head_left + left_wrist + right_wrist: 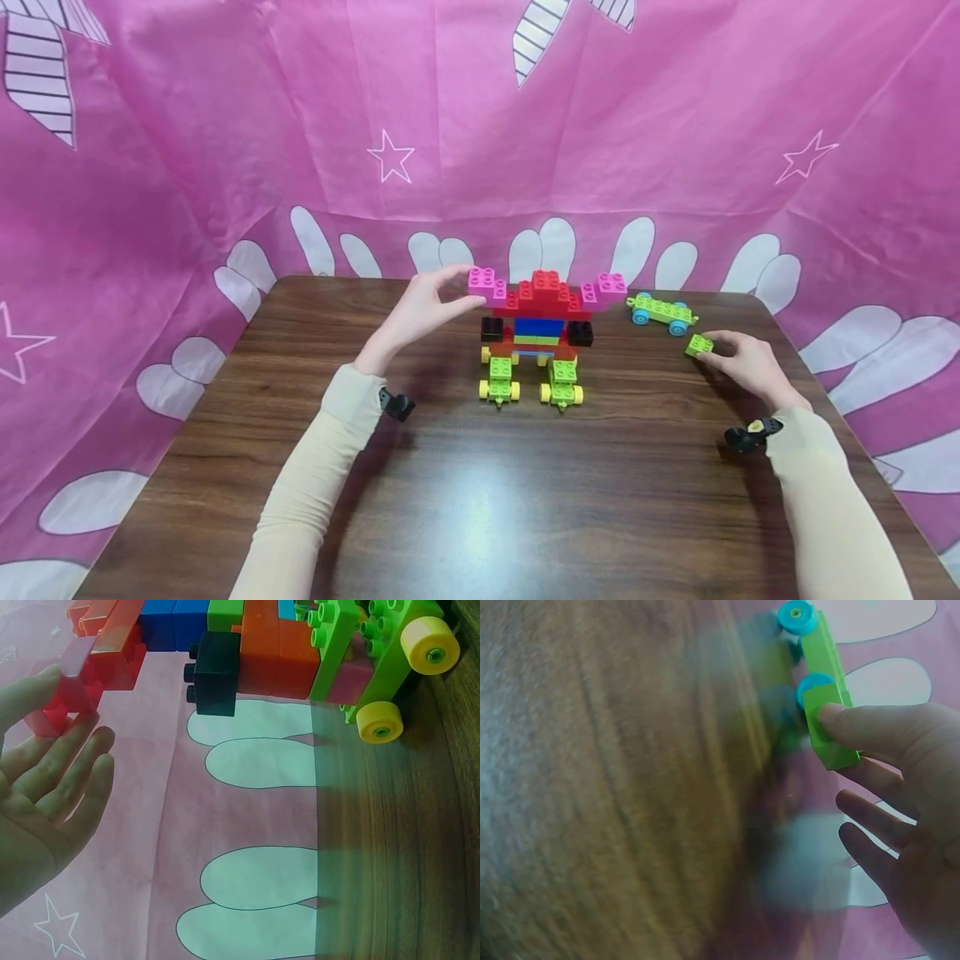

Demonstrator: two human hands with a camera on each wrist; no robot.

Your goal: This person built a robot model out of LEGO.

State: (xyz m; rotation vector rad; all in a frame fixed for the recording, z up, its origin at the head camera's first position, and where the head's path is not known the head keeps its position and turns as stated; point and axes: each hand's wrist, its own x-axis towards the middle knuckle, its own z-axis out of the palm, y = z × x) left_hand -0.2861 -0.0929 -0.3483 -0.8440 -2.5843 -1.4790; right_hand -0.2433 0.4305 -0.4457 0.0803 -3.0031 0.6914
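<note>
My left hand (420,312) pinches the pink brick (486,282) on the block model (542,333). My right hand (746,360) pinches the green brick (699,344); I lift it straight, clear of the wheeled piece (662,311).

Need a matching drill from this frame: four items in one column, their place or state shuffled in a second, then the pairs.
1. left hand
2. right hand
3. blue-wheeled green car
4. black brick

A. on the table, apart from the build
B. pinches a small green brick
C. holds the pink brick at the build's top left
D. sticks out of the build's side

Pairs: 1-C, 2-B, 3-A, 4-D
</note>
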